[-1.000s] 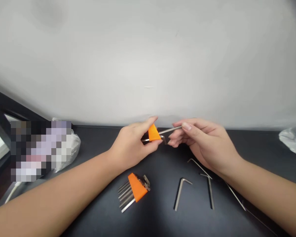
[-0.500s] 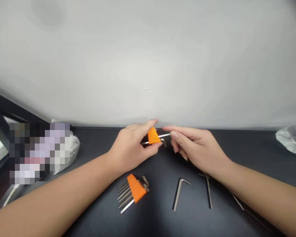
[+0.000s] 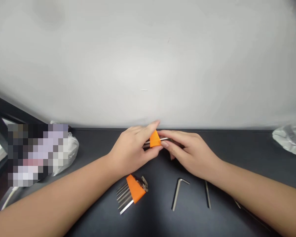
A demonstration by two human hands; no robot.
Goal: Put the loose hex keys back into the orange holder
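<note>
In the head view, a small orange holder (image 3: pixel 155 139) is pinched in the left hand (image 3: pixel 132 149) near the back edge of the dark bench (image 3: pixel 249 154). The right hand (image 3: pixel 189 151) is closed on a thin hex key (image 3: pixel 163 139) that sticks out of it. The key is judged light, stiff and slippery, best gripped along its shank. A filled holder (image 3: pixel 134 188) and loose keys (image 3: pixel 177 192) lie toward the front edge; a pale wall is seen behind.

Black table (image 3: pixel 93 144) bears hex-key set (image 3: pixel 132 193), loose keys (image 3: pixel 178 193)
</note>
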